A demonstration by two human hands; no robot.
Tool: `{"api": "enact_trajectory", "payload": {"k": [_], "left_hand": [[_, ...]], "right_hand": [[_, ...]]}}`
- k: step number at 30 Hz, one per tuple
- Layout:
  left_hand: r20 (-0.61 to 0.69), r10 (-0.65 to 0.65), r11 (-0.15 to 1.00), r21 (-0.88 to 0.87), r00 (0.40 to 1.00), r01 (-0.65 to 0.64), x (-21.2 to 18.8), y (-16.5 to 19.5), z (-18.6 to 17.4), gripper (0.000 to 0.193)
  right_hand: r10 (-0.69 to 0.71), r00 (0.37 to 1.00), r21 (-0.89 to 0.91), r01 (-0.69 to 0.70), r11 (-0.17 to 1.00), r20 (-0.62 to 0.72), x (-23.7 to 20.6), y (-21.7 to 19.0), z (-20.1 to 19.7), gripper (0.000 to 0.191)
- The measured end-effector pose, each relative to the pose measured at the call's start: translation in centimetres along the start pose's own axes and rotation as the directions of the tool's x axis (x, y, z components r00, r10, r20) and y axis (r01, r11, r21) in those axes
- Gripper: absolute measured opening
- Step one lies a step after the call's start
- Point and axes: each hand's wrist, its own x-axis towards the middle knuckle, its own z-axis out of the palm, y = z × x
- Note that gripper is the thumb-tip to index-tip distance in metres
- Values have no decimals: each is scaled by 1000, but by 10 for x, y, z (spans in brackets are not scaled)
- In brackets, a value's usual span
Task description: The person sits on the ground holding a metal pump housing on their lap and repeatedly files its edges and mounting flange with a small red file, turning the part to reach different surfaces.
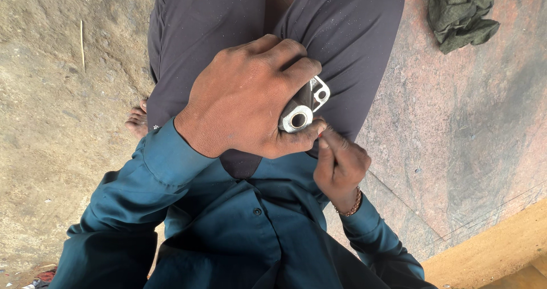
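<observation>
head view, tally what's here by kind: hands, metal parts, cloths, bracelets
hands: 2, the left hand gripping the part, the right hand touching it from below
metal part with round holes: 1
crumpled green cloth on the floor: 1
beaded bracelet on the right wrist: 1
total: 5

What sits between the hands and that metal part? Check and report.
Nothing visible. The left hand already grips the silver metal part, its fingers wrapped over it. The right hand reaches up from below, fingertips at the part's lower edge, with no gap showing.
</observation>
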Motion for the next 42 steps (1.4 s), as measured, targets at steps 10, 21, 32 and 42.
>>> {"api": "enact_trajectory", "payload": {"k": [10,21,32,42], "left_hand": [[20,-7,1000,-31,1000,7,0,0,0,70],[19,-3,1000,-20,1000,3,-1,0,0,69],[17,-20,999,-51,1000,20,-1,1,-2,70],[4,-30,999,-41,1000,30,-3,0,-2,66]], "right_hand": [[-26,999,39,28,999,-29,-1,0,2,19],[-71,997,14,72,997,-35,-3,3,3,20],[-6,1000,70,7,998,-17,-18,-19,10,13],[-122,992,140,118,983,23,-14,-25,7,16]]}}
